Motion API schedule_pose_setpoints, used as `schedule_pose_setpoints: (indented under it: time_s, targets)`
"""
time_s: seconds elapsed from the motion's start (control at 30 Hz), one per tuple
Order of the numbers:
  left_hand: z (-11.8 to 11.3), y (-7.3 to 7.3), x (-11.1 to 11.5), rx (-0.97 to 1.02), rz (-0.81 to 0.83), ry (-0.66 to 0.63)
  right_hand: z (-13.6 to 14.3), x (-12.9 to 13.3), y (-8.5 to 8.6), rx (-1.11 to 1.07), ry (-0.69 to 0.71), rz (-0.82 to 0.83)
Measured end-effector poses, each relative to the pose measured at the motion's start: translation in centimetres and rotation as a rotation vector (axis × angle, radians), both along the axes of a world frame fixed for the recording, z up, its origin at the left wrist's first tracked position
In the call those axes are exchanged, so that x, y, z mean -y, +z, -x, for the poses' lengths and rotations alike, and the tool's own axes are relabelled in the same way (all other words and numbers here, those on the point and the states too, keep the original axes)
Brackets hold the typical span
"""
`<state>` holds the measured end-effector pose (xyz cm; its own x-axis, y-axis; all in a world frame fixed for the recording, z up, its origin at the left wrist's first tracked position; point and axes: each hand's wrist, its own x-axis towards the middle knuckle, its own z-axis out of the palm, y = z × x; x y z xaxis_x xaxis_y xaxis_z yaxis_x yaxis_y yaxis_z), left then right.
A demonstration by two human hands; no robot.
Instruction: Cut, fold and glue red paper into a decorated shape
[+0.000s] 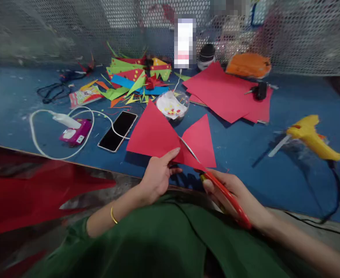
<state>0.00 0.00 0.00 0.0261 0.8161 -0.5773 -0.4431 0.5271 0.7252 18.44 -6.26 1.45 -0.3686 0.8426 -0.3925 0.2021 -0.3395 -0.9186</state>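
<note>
My left hand [159, 173] pinches the lower edge of a red paper sheet [155, 135], thumb on top and fingers beneath. In my right hand [230, 189] are scissors with red handles [229, 197], their blades pointing up and left into the paper. A cut runs up from the sheet's lower right, and a red flap [200, 141] stands to the right of the blades. The lower blade is hidden under the paper.
Behind the paper are a round clear container [172, 105] and colored scraps [129, 77]. A phone [117, 131] and a purple charger [76, 133] lie left. Red sheets [222, 92] with a key [261, 91] are at back right, a yellow glue gun [314, 137] at far right.
</note>
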Motion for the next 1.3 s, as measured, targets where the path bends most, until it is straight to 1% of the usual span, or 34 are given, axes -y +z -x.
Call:
schedule_pose_setpoints:
  time_s: [0.23,0.33,0.47,0.53,0.63,0.7,0.73,0.77,0.8,0.87,0.93,1.0,1.03,1.1,1.17,1.23,1.3]
  targets:
    - [0.0,0.4,0.1,0.018,0.016,0.016,0.1,0.1,-1.0,0.03,-0.029,-0.062]
    - [0.0,0.5,0.1,0.017,0.026,0.03,0.0,0.1,-1.1,0.033,-0.032,-0.084]
    - [0.0,0.5,0.0,0.023,0.03,0.05,-0.3,0.0,-0.3,0.021,0.005,-0.118]
    - [0.0,0.6,0.0,0.031,0.031,0.064,-0.7,0.0,0.2,0.004,0.013,-0.083]
    - [0.3,0.6,-0.1,0.028,0.021,0.066,-1.8,0.2,0.9,-0.065,0.002,-0.026]
    - [0.8,0.6,-0.1,0.015,0.0,0.066,-2.8,0.3,1.2,-0.074,-0.025,-0.051]
    - [1.1,0.5,-0.1,0.0,-0.021,0.068,-3.3,0.3,1.4,-0.026,-0.063,-0.083]
    - [1.5,0.5,-0.1,-0.02,-0.045,0.072,-3.8,0.2,1.5,0.071,-0.121,-0.134]
    - [1.9,0.5,-0.1,-0.054,-0.082,0.068,-4.1,0.0,1.6,0.213,-0.189,-0.206]
    - [2.7,0.4,-0.1,-0.103,-0.124,0.04,-4.5,-0.5,1.5,0.602,-0.285,-0.369]
    - [3.4,0.3,-0.1,-0.134,-0.155,0.0,-4.4,-1.3,1.0,1.017,-0.283,-0.477]
    - [3.9,0.2,-0.1,-0.135,-0.173,-0.017,-3.9,-2.0,0.2,1.337,-0.219,-0.481]
    - [4.1,0.2,-0.1,-0.125,-0.175,-0.015,-3.7,-2.3,-0.2,1.443,-0.183,-0.466]
    - [4.3,0.1,0.0,-0.101,-0.18,-0.011,-3.2,-2.8,-0.6,1.56,-0.103,-0.463]
    - [4.5,0.1,0.0,-0.082,-0.183,-0.014,-2.9,-3.1,-0.5,1.613,-0.023,-0.494]
    - [4.6,0.1,0.0,-0.062,-0.185,-0.017,-2.7,-3.3,0.1,1.653,0.051,-0.513]
    - [4.7,0.1,0.0,-0.042,-0.186,-0.014,-2.1,-3.6,0.9,1.682,0.089,-0.533]
